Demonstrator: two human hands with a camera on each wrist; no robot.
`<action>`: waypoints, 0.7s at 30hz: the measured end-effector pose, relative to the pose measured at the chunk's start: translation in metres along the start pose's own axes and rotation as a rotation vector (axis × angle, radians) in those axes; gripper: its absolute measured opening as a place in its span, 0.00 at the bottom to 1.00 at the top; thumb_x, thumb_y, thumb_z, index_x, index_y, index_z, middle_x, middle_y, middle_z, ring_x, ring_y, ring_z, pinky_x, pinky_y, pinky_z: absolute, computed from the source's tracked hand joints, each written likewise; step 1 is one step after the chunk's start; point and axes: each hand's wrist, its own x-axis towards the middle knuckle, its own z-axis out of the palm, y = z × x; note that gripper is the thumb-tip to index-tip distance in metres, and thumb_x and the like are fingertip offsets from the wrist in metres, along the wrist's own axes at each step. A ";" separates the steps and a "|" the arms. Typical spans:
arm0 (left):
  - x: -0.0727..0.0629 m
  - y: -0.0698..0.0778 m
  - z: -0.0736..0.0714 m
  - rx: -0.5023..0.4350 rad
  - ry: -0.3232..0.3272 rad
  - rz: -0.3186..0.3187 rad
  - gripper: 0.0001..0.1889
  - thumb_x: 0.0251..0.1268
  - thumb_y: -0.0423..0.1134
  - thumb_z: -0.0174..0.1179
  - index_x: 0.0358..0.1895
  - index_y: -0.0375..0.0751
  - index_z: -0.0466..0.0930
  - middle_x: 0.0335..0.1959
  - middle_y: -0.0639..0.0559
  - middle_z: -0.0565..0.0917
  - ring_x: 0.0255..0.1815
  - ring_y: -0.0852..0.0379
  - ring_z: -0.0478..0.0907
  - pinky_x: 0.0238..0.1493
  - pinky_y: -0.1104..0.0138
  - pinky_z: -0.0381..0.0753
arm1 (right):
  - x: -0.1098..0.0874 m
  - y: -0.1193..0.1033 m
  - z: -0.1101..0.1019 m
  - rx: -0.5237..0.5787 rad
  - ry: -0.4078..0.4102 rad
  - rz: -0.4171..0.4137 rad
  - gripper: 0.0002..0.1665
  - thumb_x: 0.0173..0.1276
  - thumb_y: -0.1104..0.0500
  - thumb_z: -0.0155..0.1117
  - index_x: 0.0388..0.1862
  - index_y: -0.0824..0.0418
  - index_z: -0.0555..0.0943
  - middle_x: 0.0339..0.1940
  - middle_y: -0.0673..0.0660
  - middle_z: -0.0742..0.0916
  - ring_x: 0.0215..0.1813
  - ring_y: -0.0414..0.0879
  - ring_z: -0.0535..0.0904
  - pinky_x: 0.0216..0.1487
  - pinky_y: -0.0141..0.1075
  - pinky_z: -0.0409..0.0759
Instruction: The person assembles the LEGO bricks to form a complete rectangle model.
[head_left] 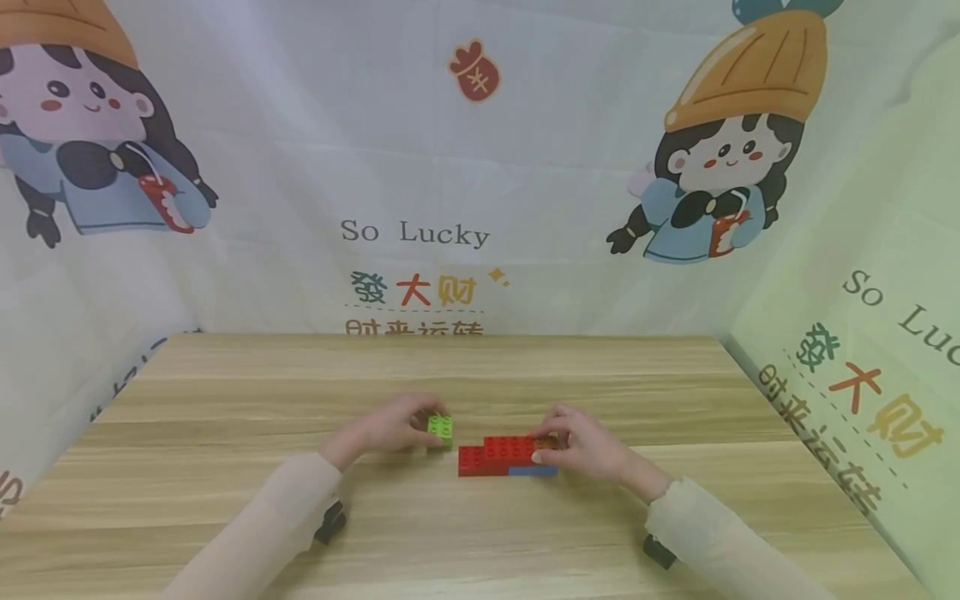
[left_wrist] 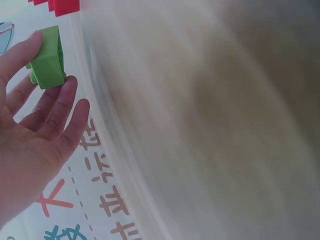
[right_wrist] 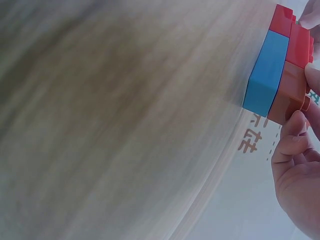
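Observation:
Between the thumb and fingers of my left hand (head_left: 401, 422) is a small lime-green toy building brick (head_left: 441, 428). The left wrist view shows this green brick (left_wrist: 48, 60) tipped, its hollow underside partly visible. Just to its right lies a two-layer row of joined bricks, with red bricks (head_left: 510, 448) at the left and upper middle and a blue brick (head_left: 532, 472) at the lower right. On the blue one sits a brown brick (right_wrist: 289, 92), which my right hand (head_left: 588, 443) pinches at the row's right end. Fingers partly cover the brown brick in the head view.
The bricks are around the middle of a wood-grain table (head_left: 300, 367). A printed cloth (head_left: 570, 250) hangs behind and on both sides of the table, close to its edges. Dark wrist cameras sit under both sleeves.

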 end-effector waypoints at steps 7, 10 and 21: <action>-0.002 0.008 0.005 -0.008 -0.003 0.023 0.19 0.53 0.40 0.62 0.47 0.39 0.72 0.38 0.55 0.75 0.40 0.57 0.72 0.43 0.64 0.72 | 0.001 0.000 0.000 -0.015 -0.001 0.001 0.17 0.55 0.53 0.65 0.41 0.60 0.81 0.30 0.46 0.74 0.27 0.39 0.67 0.26 0.30 0.68; -0.002 0.013 0.007 -0.017 -0.010 0.016 0.19 0.53 0.41 0.61 0.48 0.40 0.72 0.38 0.57 0.75 0.40 0.58 0.72 0.44 0.64 0.72 | 0.001 0.000 0.000 -0.018 -0.002 0.000 0.17 0.55 0.52 0.65 0.41 0.60 0.81 0.30 0.46 0.74 0.27 0.39 0.67 0.26 0.30 0.68; -0.001 0.024 0.016 -0.059 -0.041 0.060 0.19 0.53 0.42 0.62 0.47 0.40 0.72 0.39 0.58 0.74 0.40 0.59 0.71 0.44 0.66 0.73 | 0.001 0.001 0.000 -0.018 -0.002 0.002 0.18 0.55 0.51 0.65 0.42 0.59 0.81 0.30 0.46 0.74 0.27 0.39 0.66 0.26 0.30 0.68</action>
